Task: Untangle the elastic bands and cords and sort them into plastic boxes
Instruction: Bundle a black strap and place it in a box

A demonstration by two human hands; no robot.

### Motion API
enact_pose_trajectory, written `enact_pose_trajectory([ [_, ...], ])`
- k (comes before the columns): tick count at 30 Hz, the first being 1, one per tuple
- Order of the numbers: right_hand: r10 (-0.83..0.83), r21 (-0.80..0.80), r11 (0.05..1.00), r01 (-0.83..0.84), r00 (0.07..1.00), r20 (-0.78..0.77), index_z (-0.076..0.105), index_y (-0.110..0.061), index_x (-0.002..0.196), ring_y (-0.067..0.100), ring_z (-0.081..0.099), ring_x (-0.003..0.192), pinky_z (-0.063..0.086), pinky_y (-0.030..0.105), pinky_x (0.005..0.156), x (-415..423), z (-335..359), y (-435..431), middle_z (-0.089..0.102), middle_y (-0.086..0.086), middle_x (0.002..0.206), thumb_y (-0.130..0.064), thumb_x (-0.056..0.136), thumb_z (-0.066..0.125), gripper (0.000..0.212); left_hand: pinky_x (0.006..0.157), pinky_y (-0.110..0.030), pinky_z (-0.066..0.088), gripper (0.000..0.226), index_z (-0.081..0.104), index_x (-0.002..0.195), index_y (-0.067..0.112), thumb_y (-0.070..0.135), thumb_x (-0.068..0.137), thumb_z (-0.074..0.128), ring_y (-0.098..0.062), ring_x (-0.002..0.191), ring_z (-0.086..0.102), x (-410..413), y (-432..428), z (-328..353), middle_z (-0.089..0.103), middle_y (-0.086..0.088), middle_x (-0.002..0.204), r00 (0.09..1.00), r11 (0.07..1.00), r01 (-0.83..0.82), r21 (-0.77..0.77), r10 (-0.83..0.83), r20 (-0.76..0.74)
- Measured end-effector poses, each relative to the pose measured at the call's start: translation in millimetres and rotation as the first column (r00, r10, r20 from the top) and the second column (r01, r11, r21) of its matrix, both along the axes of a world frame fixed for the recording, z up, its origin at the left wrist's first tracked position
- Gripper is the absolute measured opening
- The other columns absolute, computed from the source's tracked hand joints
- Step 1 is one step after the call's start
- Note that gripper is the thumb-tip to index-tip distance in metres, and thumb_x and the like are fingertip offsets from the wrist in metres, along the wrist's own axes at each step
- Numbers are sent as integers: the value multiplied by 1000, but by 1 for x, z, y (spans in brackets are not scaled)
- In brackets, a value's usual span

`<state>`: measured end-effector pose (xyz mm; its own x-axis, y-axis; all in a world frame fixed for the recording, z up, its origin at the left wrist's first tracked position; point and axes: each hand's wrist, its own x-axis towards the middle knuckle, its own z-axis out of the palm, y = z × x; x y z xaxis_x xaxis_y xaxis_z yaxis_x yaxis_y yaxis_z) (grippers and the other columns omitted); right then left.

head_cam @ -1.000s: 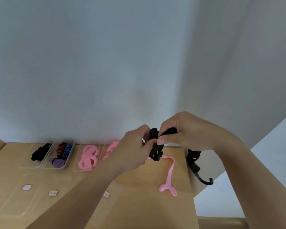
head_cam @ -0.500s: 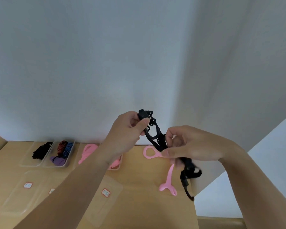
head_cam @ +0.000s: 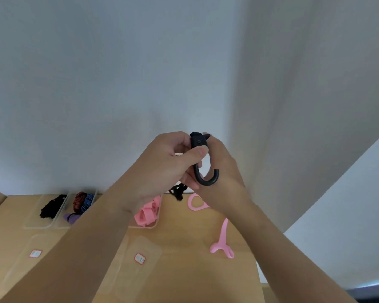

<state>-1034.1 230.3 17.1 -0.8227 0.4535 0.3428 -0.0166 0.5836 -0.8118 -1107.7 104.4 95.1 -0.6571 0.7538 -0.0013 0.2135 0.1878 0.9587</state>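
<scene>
Left hand pinches the black hook cord by its head, up above the table. Right hand wraps behind, seemingly gripping too, so the knotted tail dangles free for untangling.

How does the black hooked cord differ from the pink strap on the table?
The black hooked cord is held up by the left hand and right hand; the pink strap lies on the table. The cord ends in a hook, the strap in loops. Neither is boxed.
</scene>
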Motion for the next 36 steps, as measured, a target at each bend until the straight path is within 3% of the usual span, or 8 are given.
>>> enact_pose_trajectory([
  [2, 12, -145, 989, -24, 996, -84, 50, -53, 92, -4, 60, 76, 49, 18, 65, -9, 2, -6, 61, -27, 83, -50, 71, 51, 21, 67, -45, 63, 23, 66, 94, -3, 19, 99, 65, -37, 67, 72, 0, 1, 2, 70, -14, 77, 999, 999, 22, 27, -23, 36],
  [4, 24, -314, 947, -70, 989, -149, 50, -54, 81, -2, 62, 72, 53, 21, 62, -18, 0, -9, 62, -29, 77, -49, 71, 51, 11, 63, -40, 61, 24, 65, 94, -8, 16, 100, 64, -34, 67, 71, 0, 1, 4, 69, -14, 74, 998, 998, 37, 46, -39, 58],
  [7, 82, -363, 919, -155, 975, -207, 52, -46, 84, 13, 66, 73, 60, 44, 61, -27, -7, -11, 64, -14, 75, -37, 77, 56, 12, 65, -44, 60, 28, 63, 93, -12, 15, 101, 62, -35, 69, 70, -1, 4, 4, 70, -20, 78, 997, 998, 28, 58, -32, 71],
  [11, 96, -459, 881, -112, 994, -57, 50, -34, 64, 17, 53, 48, 50, 46, 47, -31, -15, -18, 51, -6, 53, -34, 72, 45, 10, 63, -44, 55, 26, 61, 84, -4, 16, 101, 61, -35, 66, 68, -6, 9, 1, 69, -23, 80, 993, 996, -24, 88, 14, 118],
  [19, 164, -509, 860, -33, 963, 215, 59, -25, 54, 18, 43, 37, 34, 24, 42, -11, -17, -5, 48, -8, 47, -38, 80, 46, 31, 61, -38, 59, 21, 61, 92, -5, 13, 102, 62, -30, 64, 72, -12, 14, -19, 67, -13, 76, 983, 980, -159, 116, 146, 112],
  [29, 176, -254, 958, -134, 972, 154, 38, -31, 66, 13, 31, 49, 28, 26, 46, 22, -11, -7, 41, -11, 50, -44, 102, 40, 38, 62, -40, 60, 22, 64, 95, -4, 17, 100, 64, -30, 66, 73, -11, 18, -29, 65, -11, 82, 971, 968, -235, 85, 231, 61],
  [33, 38, 107, 991, -77, 944, 327, 33, -29, 69, 13, 35, 44, 25, 25, 44, 28, -6, -6, 45, -9, 51, -40, 105, 37, 39, 73, -54, 62, 16, 66, 92, 8, 23, 98, 65, -30, 62, 74, -7, 19, -37, 68, 5, 75, 962, 962, -266, 53, 269, -56],
  [36, -164, 430, 902, -40, 889, 427, 30, -25, 71, 14, 37, 48, 21, 32, 46, 31, 0, -9, 42, -4, 60, -45, 106, 33, 40, 70, -53, 62, 13, 64, 91, 12, 22, 98, 64, -26, 59, 74, -2, 22, -43, 67, 12, 72, 946, 952, -301, 62, 306, -106],
])
